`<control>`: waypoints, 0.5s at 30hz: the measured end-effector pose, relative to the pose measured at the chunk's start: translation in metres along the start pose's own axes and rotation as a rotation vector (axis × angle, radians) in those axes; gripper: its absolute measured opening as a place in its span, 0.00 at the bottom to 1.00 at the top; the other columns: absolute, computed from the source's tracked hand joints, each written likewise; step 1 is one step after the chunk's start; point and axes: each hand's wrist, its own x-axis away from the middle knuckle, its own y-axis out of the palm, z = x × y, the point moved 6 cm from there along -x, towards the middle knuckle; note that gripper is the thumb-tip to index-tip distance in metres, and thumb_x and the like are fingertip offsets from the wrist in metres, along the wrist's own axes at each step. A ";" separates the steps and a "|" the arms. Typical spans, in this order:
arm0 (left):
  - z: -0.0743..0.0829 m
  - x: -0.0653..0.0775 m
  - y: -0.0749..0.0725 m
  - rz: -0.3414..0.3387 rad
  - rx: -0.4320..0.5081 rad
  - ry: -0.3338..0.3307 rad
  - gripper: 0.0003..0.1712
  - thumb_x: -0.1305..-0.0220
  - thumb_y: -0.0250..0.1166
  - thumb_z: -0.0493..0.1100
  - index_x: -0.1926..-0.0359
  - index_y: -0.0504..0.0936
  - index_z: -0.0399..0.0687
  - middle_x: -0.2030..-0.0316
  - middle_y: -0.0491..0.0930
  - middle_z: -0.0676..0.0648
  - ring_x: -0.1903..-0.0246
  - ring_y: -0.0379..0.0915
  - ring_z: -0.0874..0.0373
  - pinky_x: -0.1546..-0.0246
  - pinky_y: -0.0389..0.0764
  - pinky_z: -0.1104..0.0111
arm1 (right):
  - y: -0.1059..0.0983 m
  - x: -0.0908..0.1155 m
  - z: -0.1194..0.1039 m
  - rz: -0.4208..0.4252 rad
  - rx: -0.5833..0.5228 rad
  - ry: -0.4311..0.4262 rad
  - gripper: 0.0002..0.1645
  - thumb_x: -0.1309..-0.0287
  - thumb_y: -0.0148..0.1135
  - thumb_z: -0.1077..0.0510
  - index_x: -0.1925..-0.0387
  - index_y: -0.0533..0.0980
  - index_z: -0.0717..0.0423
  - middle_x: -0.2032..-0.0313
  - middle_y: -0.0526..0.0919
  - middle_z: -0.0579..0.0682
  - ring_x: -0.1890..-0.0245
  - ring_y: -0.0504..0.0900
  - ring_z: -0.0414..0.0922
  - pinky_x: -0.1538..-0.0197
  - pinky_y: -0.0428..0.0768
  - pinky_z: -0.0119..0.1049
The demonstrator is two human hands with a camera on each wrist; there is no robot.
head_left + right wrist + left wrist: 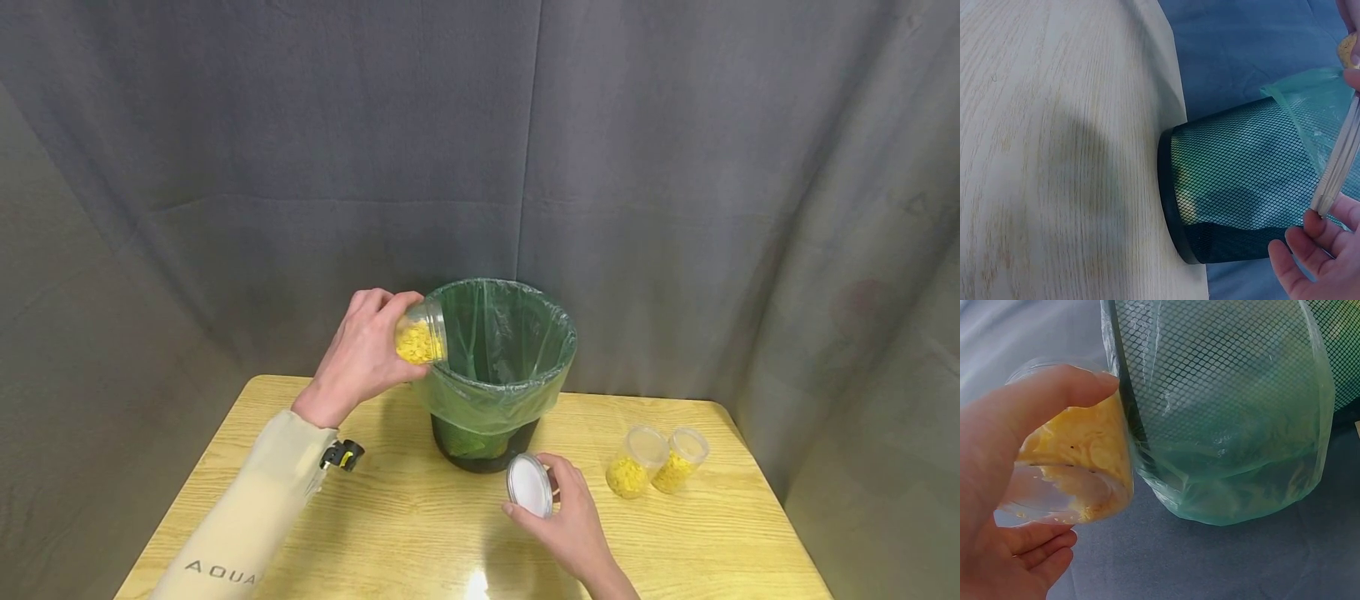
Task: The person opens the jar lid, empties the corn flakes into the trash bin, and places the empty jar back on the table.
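My left hand (363, 346) grips a clear jar (420, 335) partly filled with small yellow pieces. The jar lies tipped on its side, its mouth facing right at the left rim of a black mesh trash bin (1235, 181). A green plastic bag (487, 408) lines the bin and folds over its rim. In the left wrist view, thumb and fingers wrap the jar (1088, 440), with the yellow contents along its side. Lower down, in front of the bin, my right hand (570, 521) holds a round lid (529, 486) by its edge, its pale inner face showing.
Two more clear jars (628, 473) with yellow pieces stand close together on the right of the wooden table (405, 533). Grey curtains (337, 167) hang behind and on both sides. The bin stands near the table's back edge.
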 end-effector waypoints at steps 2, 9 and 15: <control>0.001 -0.001 0.000 -0.001 -0.001 0.006 0.48 0.74 0.78 0.54 0.44 0.73 0.52 0.61 0.68 0.49 0.55 0.58 0.51 0.60 0.69 0.60 | 0.000 0.000 0.000 -0.001 0.002 0.002 0.42 0.70 0.76 0.35 0.49 0.72 0.43 0.64 0.72 0.40 0.64 0.70 0.37 0.62 0.74 0.43; 0.002 -0.002 0.000 -0.007 0.002 0.009 0.48 0.75 0.78 0.51 0.44 0.72 0.54 0.59 0.66 0.49 0.53 0.57 0.51 0.62 0.71 0.59 | 0.001 0.001 0.002 0.002 0.004 -0.001 0.42 0.69 0.76 0.35 0.49 0.72 0.42 0.63 0.72 0.40 0.64 0.70 0.37 0.62 0.74 0.42; 0.005 -0.003 -0.001 -0.021 -0.004 0.021 0.49 0.75 0.79 0.48 0.42 0.71 0.56 0.57 0.66 0.48 0.51 0.57 0.49 0.60 0.72 0.58 | 0.001 0.001 0.003 0.005 0.011 -0.001 0.42 0.69 0.76 0.35 0.49 0.72 0.41 0.64 0.72 0.39 0.64 0.70 0.37 0.62 0.74 0.41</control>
